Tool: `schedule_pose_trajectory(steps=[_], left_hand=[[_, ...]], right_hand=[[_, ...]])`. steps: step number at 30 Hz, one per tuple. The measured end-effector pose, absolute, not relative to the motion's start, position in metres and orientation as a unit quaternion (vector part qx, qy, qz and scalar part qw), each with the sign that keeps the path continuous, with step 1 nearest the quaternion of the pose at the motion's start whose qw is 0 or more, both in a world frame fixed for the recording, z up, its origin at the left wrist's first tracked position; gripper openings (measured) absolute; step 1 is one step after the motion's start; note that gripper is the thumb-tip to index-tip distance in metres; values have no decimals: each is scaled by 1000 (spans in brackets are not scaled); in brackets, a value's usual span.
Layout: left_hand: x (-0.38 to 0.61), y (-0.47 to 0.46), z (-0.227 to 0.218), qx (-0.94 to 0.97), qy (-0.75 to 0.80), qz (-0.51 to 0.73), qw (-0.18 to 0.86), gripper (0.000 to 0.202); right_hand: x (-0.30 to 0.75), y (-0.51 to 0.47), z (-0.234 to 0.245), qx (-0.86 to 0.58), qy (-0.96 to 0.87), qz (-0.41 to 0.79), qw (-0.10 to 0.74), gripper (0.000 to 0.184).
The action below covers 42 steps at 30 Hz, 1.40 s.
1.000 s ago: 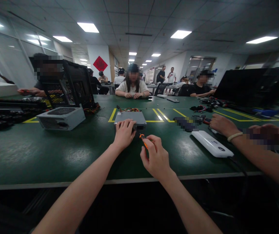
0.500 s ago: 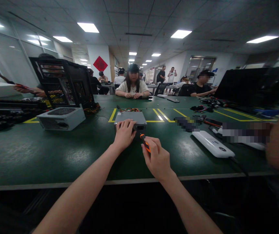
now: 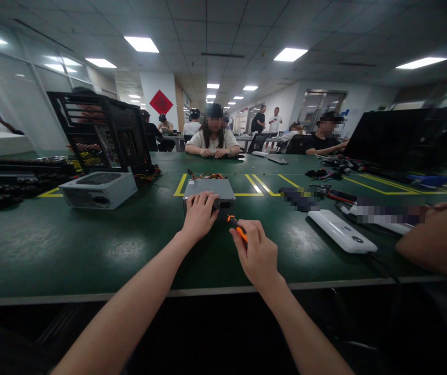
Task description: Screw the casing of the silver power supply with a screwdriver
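My left hand (image 3: 199, 216) lies flat on the metal box (image 3: 208, 189) (frame centre); my right hand (image 3: 258, 253) grips the screwdriver (image 3: 237, 228).

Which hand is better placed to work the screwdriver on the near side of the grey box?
Right, most likely. The right hand grips the orange screwdriver, its tip toward the grey box. The left hand lies on the box's near edge, steadying it.

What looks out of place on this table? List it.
Nothing spilled or broken. The open computer case at left trails loose wires onto the table; the metal box under the left hand sits square.
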<state>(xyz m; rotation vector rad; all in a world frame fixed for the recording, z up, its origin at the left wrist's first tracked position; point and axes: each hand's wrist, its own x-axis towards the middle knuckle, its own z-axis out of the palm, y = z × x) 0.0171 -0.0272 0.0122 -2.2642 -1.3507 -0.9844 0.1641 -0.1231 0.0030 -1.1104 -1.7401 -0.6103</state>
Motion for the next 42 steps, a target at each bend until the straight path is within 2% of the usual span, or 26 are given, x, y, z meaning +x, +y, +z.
schedule_pose_trajectory(steps=[6,9,14,18,22,26,29,33,37,42], left_hand=[[17,-26,12,-791,-474,-357,151,30],[18,-26,12,-790,-477,-357,145,31],[18,-26,12,-788,-474,-364,147,29],[17,-25,12,-787,-475,-365,149,30],[16,-26,12,-790,-468,-368,144,31],[16,-26,12,-787,-469,-378,136,35],[15,-25,11,-786,-467,-383,132,37],[13,-24,9,-785,-465,-389,128,36],[13,-25,10,-783,-459,-400,125,33],[13,-26,11,-775,-461,-417,113,28]], right_hand=[[161,-124,3,-413,-741,-257,463,22],[162,-125,5,-453,-716,-267,459,19],[158,-133,12,-490,-731,-227,418,25],[152,-136,16,-479,-752,-255,373,24],[151,-136,21,-528,-713,-263,379,24],[147,-140,23,-500,-754,-226,362,25],[146,-139,25,-498,-756,-240,352,23],[147,-137,30,-545,-710,-235,380,23],[147,-140,28,-497,-752,-204,382,24],[148,-138,24,-534,-718,-244,373,21]])
